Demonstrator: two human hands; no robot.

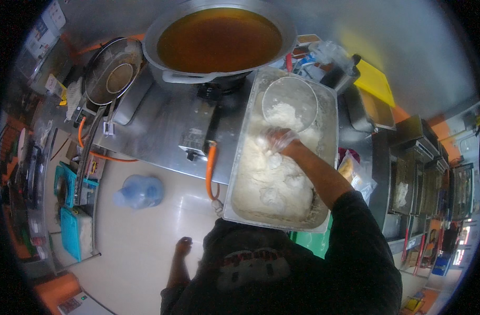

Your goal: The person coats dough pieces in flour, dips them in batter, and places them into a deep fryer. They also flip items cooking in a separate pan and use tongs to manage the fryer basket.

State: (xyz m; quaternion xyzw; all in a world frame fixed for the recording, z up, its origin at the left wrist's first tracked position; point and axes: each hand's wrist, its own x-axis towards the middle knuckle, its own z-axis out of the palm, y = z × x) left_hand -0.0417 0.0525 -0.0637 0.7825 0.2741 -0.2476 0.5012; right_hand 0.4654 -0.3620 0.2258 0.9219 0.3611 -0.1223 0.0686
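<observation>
My right hand, in a clear plastic glove, is down in the white flour inside a deep rectangular metal pan. Whether its fingers hold anything is hidden by the blur of the glove. Just beyond the fingertips, a round wire-mesh sieve lies in the pan's far end with a heap of flour in it. Lumps coated in flour rest in the near half of the pan. My left hand hangs low at my left side over the floor, away from the pan, fingers curled, with nothing visible in it.
A wide metal pot of brown liquid stands on a burner beyond the steel counter. An orange gas hose hangs off the counter's edge. Strainers lie at the left. A blue plastic water jug is on the floor.
</observation>
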